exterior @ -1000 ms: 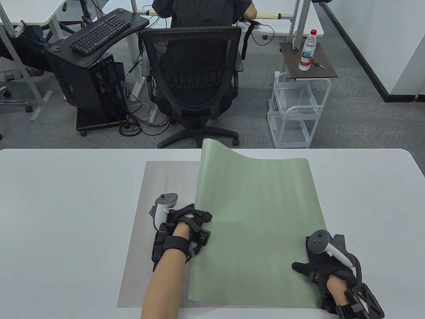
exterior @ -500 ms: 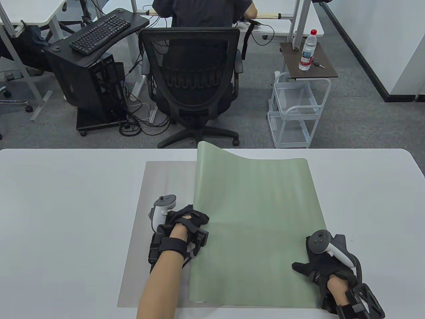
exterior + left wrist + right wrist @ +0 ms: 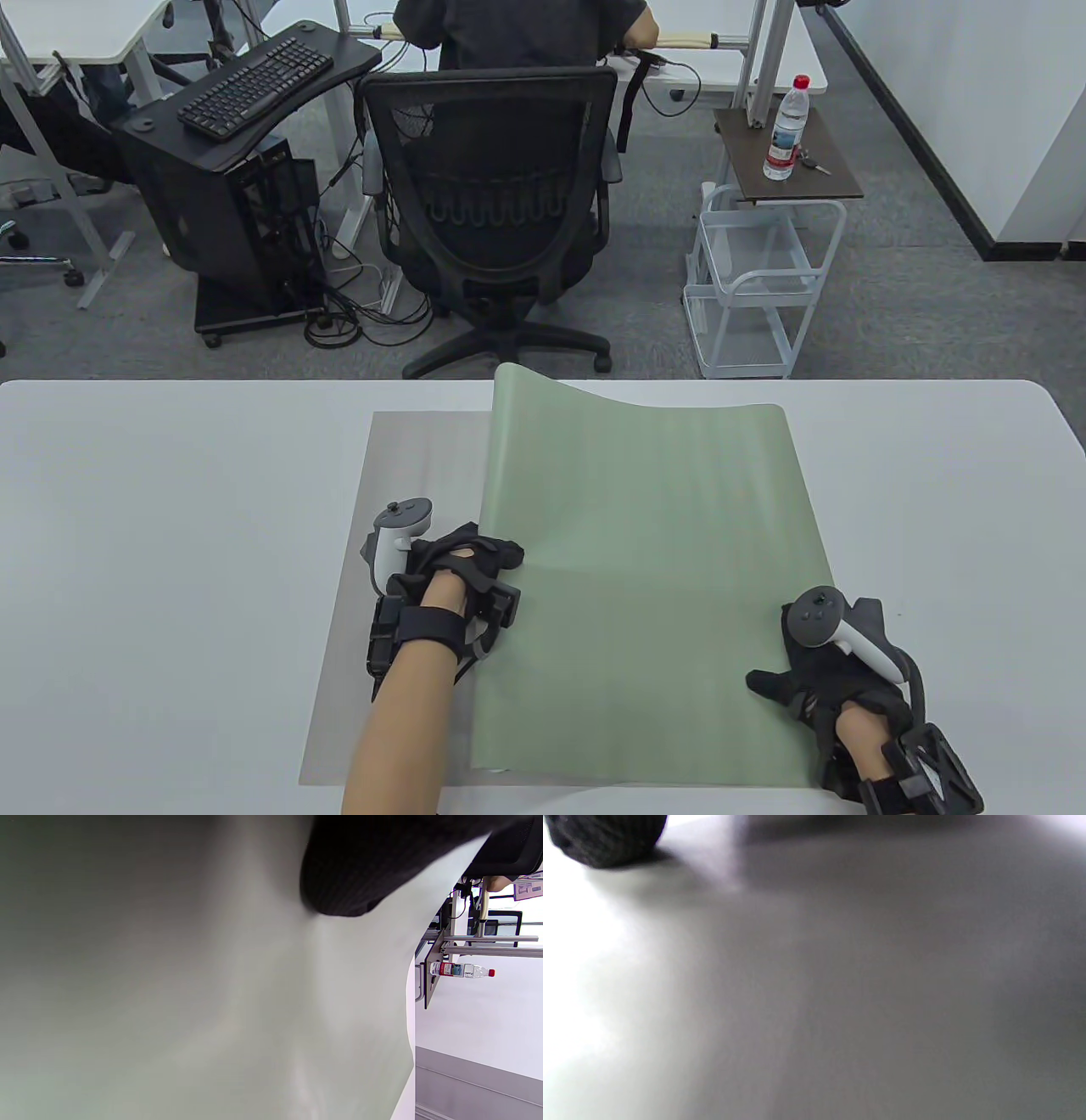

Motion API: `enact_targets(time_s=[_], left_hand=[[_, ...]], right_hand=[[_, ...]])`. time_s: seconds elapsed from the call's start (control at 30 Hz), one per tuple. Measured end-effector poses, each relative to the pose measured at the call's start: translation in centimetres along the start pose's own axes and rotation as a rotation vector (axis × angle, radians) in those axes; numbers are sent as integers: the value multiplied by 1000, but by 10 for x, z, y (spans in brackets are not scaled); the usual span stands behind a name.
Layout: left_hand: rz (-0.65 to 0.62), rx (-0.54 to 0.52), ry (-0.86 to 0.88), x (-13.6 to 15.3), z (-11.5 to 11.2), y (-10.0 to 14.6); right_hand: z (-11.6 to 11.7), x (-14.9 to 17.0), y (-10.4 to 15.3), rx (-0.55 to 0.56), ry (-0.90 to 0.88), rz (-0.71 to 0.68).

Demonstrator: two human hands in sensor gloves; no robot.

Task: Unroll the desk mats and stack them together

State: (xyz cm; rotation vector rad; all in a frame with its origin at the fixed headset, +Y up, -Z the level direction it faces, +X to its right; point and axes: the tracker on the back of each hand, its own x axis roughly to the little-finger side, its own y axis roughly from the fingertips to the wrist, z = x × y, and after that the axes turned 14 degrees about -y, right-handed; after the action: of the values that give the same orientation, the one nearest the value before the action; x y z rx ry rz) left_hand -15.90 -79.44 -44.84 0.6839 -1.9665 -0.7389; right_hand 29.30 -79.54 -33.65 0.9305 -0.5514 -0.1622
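Observation:
A grey desk mat (image 3: 407, 458) lies flat on the white table (image 3: 127, 552). A green desk mat (image 3: 645, 577) lies on top of it, covering its right part; its far left corner curls up off the table. My left hand (image 3: 462, 556) grips the green mat's left edge at mid length. My right hand (image 3: 797, 679) rests flat on the green mat's near right corner, fingers spread. In the left wrist view the green mat (image 3: 169, 984) fills the frame under a gloved finger (image 3: 352, 870). The right wrist view is blurred, with one fingertip (image 3: 602, 836) on a pale surface.
Beyond the table's far edge stand a black office chair (image 3: 492, 212) with a seated person, a white wire cart (image 3: 755, 272) and a water bottle (image 3: 785, 127) on a small stand. Bare table lies to the left and right of the mats.
My left hand has moved left with the green mat's left edge, so the green mat covers more of the grey mat. My right hand has not moved.

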Motion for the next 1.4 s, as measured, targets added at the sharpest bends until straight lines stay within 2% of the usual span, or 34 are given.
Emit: enact_targets(time_s=[0.4,0.7,0.8,0.97,1.13,1.4], left_hand=[[-44,66,15,0,-4,-3],[17,-39,30,4,19,11],[41,-42,13,7,24,11],[-29,21,21,6,25,7],[-48,36,70,12,31,3],[-12,-13,64,24,48,1]], right_hand=[[4,-4,-1,19,23,-12],[5,-3,-1,29,23,-7],[5,-3,-1,28,20,-7],[5,-4,-1,25,23,-3],[5,-4,-1,22,25,3],[5,-5,-1,21,21,3]])
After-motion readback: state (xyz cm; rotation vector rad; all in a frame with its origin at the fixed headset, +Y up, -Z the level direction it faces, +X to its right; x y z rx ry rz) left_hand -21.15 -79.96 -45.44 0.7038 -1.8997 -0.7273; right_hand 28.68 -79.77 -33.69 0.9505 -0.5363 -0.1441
